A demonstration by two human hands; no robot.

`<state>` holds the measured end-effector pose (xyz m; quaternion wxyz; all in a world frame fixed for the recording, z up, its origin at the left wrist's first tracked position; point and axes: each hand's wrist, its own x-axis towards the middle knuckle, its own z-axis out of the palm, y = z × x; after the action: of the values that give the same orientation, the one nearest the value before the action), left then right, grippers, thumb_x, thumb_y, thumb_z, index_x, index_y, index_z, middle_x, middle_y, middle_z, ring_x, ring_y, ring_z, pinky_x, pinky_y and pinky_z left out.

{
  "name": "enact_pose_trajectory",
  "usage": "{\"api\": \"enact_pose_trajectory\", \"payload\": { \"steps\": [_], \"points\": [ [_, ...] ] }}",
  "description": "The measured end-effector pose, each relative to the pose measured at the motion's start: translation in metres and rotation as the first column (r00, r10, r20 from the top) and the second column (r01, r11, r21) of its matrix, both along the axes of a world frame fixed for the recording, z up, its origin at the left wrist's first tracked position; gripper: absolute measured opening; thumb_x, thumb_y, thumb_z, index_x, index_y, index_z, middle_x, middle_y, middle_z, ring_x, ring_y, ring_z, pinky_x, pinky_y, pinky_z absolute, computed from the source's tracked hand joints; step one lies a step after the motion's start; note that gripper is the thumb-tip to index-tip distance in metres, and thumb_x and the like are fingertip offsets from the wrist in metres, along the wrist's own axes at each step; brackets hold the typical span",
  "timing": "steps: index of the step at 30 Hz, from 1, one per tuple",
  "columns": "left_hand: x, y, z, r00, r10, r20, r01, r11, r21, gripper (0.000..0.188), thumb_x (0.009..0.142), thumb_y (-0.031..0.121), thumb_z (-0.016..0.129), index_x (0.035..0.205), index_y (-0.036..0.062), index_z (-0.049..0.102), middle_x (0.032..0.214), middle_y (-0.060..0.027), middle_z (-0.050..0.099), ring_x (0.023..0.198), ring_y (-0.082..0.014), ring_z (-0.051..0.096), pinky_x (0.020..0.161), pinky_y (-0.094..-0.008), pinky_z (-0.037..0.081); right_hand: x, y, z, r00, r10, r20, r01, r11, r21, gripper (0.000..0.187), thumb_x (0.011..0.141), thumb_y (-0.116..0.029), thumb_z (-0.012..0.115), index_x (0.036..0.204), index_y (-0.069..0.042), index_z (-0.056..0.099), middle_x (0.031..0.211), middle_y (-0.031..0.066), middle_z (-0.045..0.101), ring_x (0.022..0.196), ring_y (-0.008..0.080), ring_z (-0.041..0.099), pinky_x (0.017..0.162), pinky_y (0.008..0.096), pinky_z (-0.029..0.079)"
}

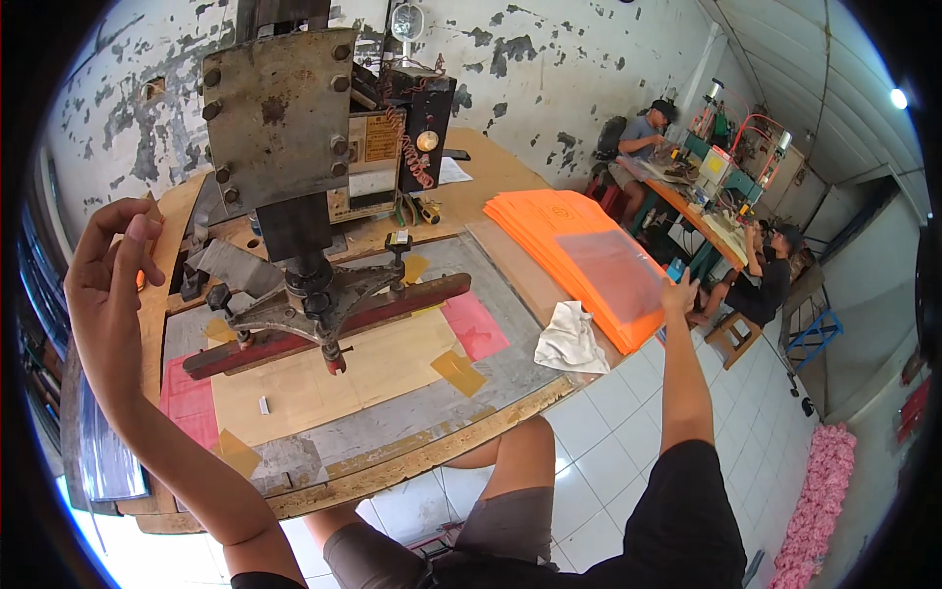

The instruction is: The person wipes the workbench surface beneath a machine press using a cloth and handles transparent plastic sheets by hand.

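Orange sheets [535,236] lay piled on the right of the table [486,162], with clear plastic [610,273] on top.
The hands were far apart: the right hand [679,294] seemed closed on a small blue thing [675,267] beside the pile; the left hand [110,253] was up, fingers bent, and I could not tell if it pinched anything. Each sheet looked light and bendy, the plastic probably slippery, so the edges seemed best to hold.
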<state>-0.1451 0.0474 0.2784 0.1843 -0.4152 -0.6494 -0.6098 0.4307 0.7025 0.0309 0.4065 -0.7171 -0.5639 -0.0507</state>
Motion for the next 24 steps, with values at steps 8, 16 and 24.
{"api": "enact_pose_trajectory", "payload": {
  "steps": [8, 16, 24],
  "points": [
    [0.068, -0.018, -0.011, 0.968, -0.043, -0.246, 0.053, 0.998, 0.037, 0.022, 0.111, 0.018, 0.067, 0.122, -0.0003, 0.073, 0.100, -0.0069, 0.073, 0.074, -0.0088, 0.061, 0.068, -0.0247, 0.047, -0.085, -0.163, 0.007, 0.636, 0.628, 0.448, -0.693, 0.720, -0.025, 0.061, 0.102, -0.034, 0.070, 0.154, -0.005, 0.057, 0.159, 0.0238, 0.055, 0.150, 0.0445, 0.047, 0.125, 0.0579, 0.034],
    [0.132, -0.063, -0.019, 0.861, -0.310, -0.402, 0.310, 0.948, -0.066, 0.042, 0.105, 0.038, 0.069, 0.109, -0.0039, 0.069, 0.092, -0.0100, 0.067, 0.071, -0.0139, 0.063, 0.062, -0.0245, 0.046, -0.066, -0.135, -0.009, 0.702, 0.658, 0.273, -0.680, 0.733, -0.018, 0.040, 0.101, -0.019, 0.072, 0.136, -0.001, 0.071, 0.135, 0.0208, 0.072, 0.125, 0.0404, 0.067, 0.107, 0.0470, 0.053],
    [-0.013, -0.162, -0.152, 0.940, 0.333, -0.074, -0.323, 0.797, -0.511, 0.011, 0.102, 0.009, 0.069, 0.107, -0.0012, 0.070, 0.102, -0.0106, 0.071, 0.088, -0.0194, 0.068, 0.082, -0.0331, 0.052, -0.080, -0.150, 0.000, 0.683, 0.728, 0.062, -0.731, 0.680, 0.060, 0.022, 0.097, -0.011, 0.074, 0.114, 0.001, 0.078, 0.122, 0.0181, 0.076, 0.117, 0.0405, 0.068, 0.103, 0.0507, 0.053]
  ]
}}
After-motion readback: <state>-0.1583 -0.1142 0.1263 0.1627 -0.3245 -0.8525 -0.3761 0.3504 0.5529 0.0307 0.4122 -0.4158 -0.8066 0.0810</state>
